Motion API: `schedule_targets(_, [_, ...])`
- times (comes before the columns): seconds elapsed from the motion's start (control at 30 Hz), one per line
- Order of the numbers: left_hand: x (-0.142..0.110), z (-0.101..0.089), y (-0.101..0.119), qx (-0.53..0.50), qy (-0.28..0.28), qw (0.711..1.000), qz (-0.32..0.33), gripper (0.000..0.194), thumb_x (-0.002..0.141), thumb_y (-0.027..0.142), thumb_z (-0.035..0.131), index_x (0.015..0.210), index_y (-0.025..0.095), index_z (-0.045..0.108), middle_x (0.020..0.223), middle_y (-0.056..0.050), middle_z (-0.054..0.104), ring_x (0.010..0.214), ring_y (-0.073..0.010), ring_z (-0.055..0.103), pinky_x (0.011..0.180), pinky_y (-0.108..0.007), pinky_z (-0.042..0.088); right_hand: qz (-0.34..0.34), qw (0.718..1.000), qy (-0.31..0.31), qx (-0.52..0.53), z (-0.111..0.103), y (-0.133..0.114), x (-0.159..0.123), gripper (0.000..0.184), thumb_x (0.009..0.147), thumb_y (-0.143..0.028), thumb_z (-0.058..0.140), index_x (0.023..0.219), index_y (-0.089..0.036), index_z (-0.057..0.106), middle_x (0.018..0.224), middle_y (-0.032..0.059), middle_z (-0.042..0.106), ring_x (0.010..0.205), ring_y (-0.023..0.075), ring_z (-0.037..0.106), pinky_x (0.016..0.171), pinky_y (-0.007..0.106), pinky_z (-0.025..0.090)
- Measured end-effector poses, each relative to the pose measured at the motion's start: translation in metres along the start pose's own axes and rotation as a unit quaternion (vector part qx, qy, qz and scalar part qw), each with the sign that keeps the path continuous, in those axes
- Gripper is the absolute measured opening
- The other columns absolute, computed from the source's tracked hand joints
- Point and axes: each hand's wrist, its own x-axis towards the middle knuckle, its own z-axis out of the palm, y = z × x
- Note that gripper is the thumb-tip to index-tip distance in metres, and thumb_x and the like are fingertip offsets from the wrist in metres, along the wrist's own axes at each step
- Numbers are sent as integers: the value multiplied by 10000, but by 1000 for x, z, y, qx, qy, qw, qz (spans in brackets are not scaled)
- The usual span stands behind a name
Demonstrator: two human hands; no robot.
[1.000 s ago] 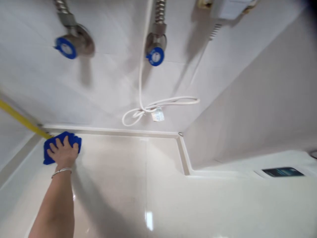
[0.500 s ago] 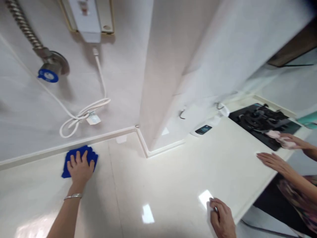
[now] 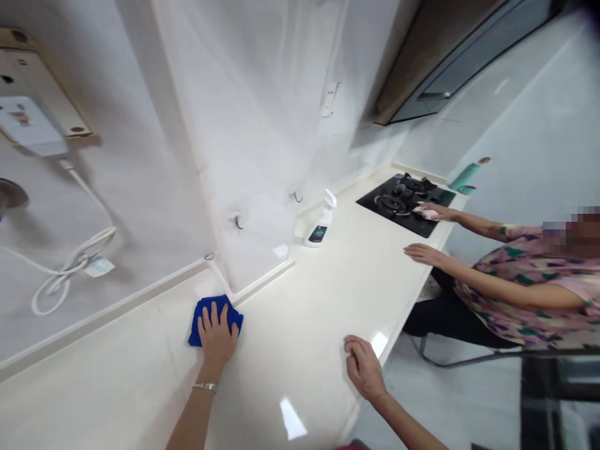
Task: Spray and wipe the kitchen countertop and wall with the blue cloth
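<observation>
Glossy white countertop (image 3: 290, 325): wiped and unwiped parts look alike, so what's left cannot be told. Dark-blue fabric cloth (image 3: 194, 331) lies on it at left, under the flat, spread left hand (image 3: 216, 337); the right hand (image 3: 363, 369), at right, is loosely curled, its grip unclear.

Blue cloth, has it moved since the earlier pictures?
Yes, the blue cloth has moved rightward along the counter, closer to the jutting wall.
</observation>
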Motion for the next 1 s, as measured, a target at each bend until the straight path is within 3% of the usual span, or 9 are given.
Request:
schedule_targets(0.23, [-69,-5,51,-26,1,997,66,599,878,303,494,1459,160,478,1610,-187,344,1537,-399,158,1226,-622,220,13,1000,15,12,-2,-6,5,272,745,-39,427,904,-230,538,1106,66,625,1060,227,564,948,420,489])
schedule_targets(0.4, [-97,1,105,-67,-22,994,88,662,847,281,533,1496,207,425,1646,-142,292,1549,-391,112,1228,-638,227,19,1000,14,15,-1,-4,4,286,724,-32,430,901,-230,536,1106,69,620,1058,231,559,954,424,482])
schedule_targets(0.57, [-102,11,155,-76,-32,989,123,694,837,237,544,1514,231,391,1658,-140,258,1543,-400,130,1226,-642,244,18,1000,14,20,1,-5,4,307,711,-10,422,902,-226,527,1111,66,612,1053,227,549,957,423,472])
schedule_targets(0.7, [-103,19,178,-79,-32,982,167,724,835,222,552,1530,244,349,1660,-153,232,1535,-401,163,1212,-651,276,15,999,28,35,2,-8,4,331,688,3,430,907,-221,539,1117,68,617,1054,228,549,948,413,477])
schedule_targets(0.87, [-97,21,192,-96,-45,966,234,753,800,196,590,1515,295,378,1639,-126,307,1528,-391,195,1203,-655,307,23,996,45,71,3,-8,6,374,666,13,415,919,-217,566,1110,69,631,1078,231,559,961,421,484])
schedule_targets(1.0, [-91,13,185,-187,-88,950,236,616,889,274,504,1497,297,413,1601,-106,397,1520,-330,261,1198,-626,346,56,992,46,100,1,-14,12,510,702,-17,400,1140,-212,574,1158,90,618,1113,248,563,996,469,481])
